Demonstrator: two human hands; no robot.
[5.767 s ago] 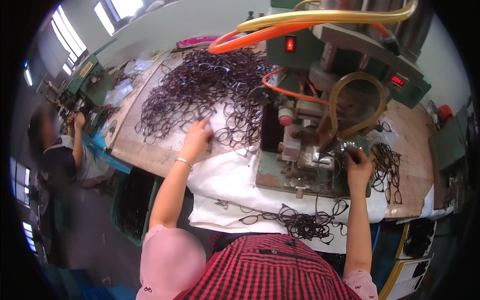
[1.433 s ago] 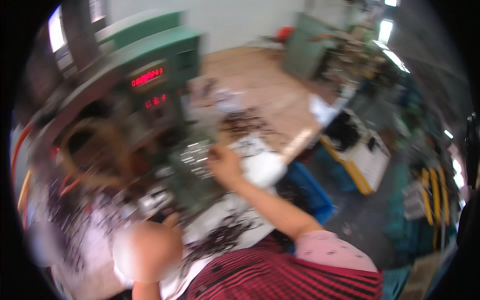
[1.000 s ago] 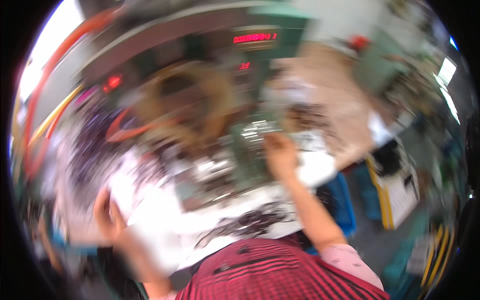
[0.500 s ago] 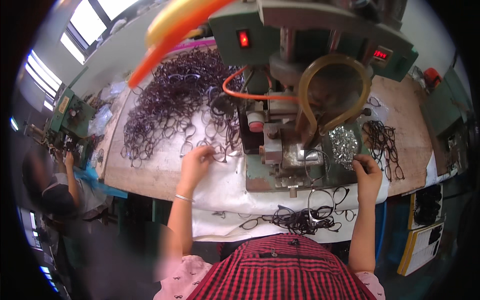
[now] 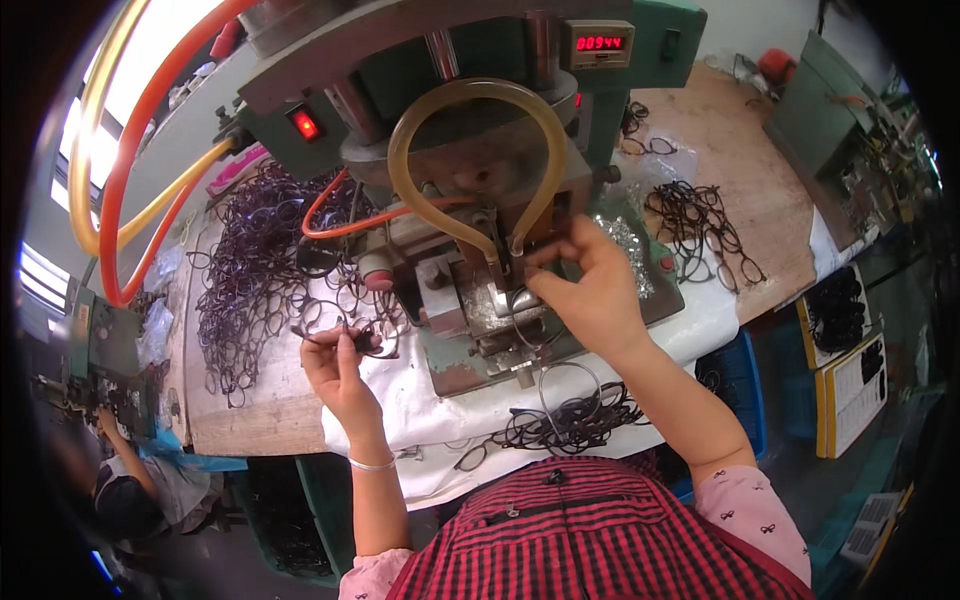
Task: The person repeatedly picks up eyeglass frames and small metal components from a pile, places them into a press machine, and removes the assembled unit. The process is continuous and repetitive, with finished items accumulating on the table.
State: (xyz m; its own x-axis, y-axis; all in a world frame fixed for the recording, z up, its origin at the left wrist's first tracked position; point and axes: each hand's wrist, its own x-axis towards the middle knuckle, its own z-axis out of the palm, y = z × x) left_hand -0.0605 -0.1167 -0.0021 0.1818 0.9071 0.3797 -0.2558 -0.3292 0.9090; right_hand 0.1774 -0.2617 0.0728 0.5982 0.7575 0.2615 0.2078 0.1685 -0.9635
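Note:
My left hand (image 5: 342,378), raised over the white cloth left of the press, pinches a dark eyeglass frame (image 5: 368,340). My right hand (image 5: 595,295) reaches into the press (image 5: 480,160), with thumb and fingertips drawn together beside the metal die (image 5: 498,298). Whatever those fingertips hold is too small or hidden to make out. One thin eyeglass frame (image 5: 570,368) hangs at the front of the die. A tray of small shiny metal pieces (image 5: 630,250) lies just beyond my right hand. More dark eyeglass frames (image 5: 560,425) lie heaped on the cloth in front of me.
A big pile of dark eyeglass frames (image 5: 250,240) covers the left of the table, and a smaller pile (image 5: 700,220) sits at the right. Orange and yellow hoses (image 5: 130,240) loop at upper left. A blue crate (image 5: 735,380) stands below right. Another person (image 5: 130,490) sits far left.
My right hand has moved left from the tray of metal pieces to the press die. My left hand now holds an eyeglass frame up from the pile's edge. The whole view has shifted.

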